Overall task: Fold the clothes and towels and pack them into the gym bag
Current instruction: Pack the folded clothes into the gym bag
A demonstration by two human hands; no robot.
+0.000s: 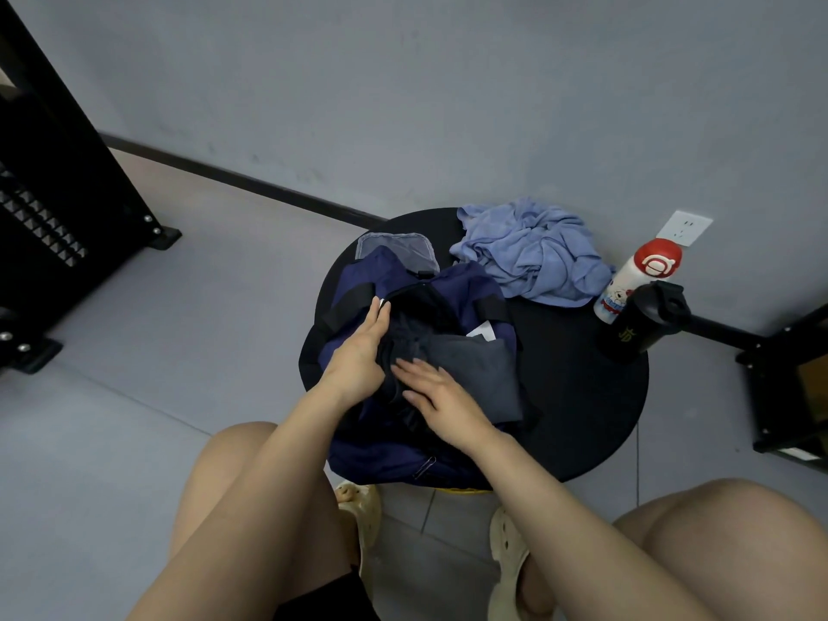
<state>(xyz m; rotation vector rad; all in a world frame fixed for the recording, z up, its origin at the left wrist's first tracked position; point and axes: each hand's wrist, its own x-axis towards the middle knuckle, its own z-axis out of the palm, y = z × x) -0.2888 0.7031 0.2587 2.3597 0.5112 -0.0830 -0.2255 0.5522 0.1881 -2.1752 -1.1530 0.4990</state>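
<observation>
so the step here looks like tucking dark clothes down into the navy gym bag [448,280], which sits open on the round black table [591,396]. To do it well I'd keep the left hand [358,351] holding the near-left edge of the opening back so the mouth stays wide, and use the flat of the right hand [443,401] to press the black garment [412,324] down and smooth it, pushing air out so there's room left for more

Fingers: both hands look flat, fingers straight and mostly together, nothing pinched as far as I can see. The left fingertips lie along the bag's rim by the black strap, the right fingers rest on top of the dark fabric

The black garment sits just beyond and under the right fingertips, between the two hands. A folded grey piece [484,365] lies in the bag just right of the right fingers. The blue towel [533,253] is still a crumpled heap well beyond both hands, at the far side of the table, so that one's not folded yet
</observation>
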